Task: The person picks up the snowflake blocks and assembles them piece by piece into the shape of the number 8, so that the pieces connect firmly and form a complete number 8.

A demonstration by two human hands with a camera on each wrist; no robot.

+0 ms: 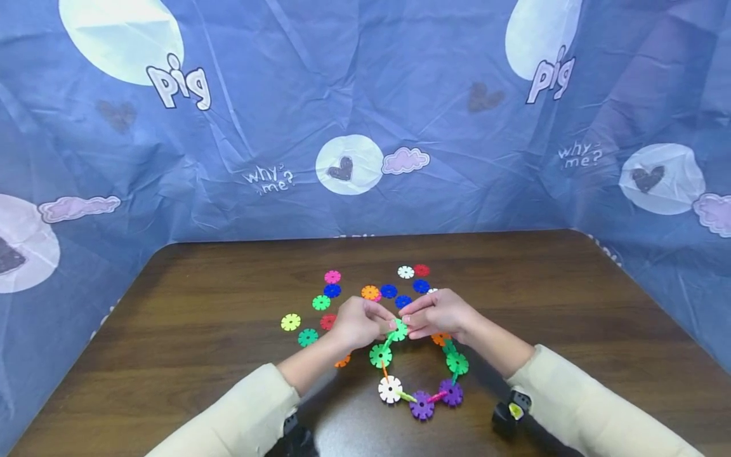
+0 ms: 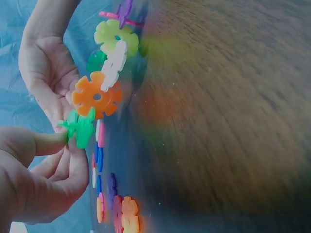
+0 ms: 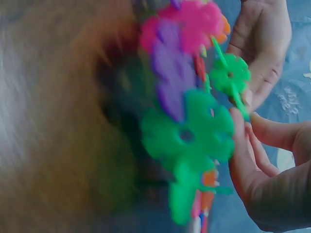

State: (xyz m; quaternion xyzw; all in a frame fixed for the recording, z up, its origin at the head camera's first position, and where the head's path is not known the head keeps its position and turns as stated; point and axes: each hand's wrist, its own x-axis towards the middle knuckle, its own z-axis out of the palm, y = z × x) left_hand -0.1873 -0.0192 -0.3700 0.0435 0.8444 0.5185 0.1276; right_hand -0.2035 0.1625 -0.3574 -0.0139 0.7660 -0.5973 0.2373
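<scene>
A curved chain of interlocking plastic flower discs hangs from my hands, including a white disc [image 1: 390, 390], a purple disc [image 1: 422, 405] and an orange disc [image 2: 97, 95]. Its left end has a bright green disc [image 1: 398, 329]. My left hand [image 1: 361, 322] pinches that green end between thumb and fingers. Opposite it, my right hand [image 1: 440, 315] pinches the edge of a green disc [image 3: 238, 102] at the same spot, fingertips close to the left ones. The chain's other end, with another orange disc [image 1: 440, 339], lies partly behind the right hand.
Loose flower discs lie on the brown table [image 1: 200, 330] beyond and left of my hands, among them a yellow disc [image 1: 290, 322], a pink disc [image 1: 332, 277] and a red disc [image 1: 421, 270]. A blue printed cloth [image 1: 257, 127] hangs behind the table.
</scene>
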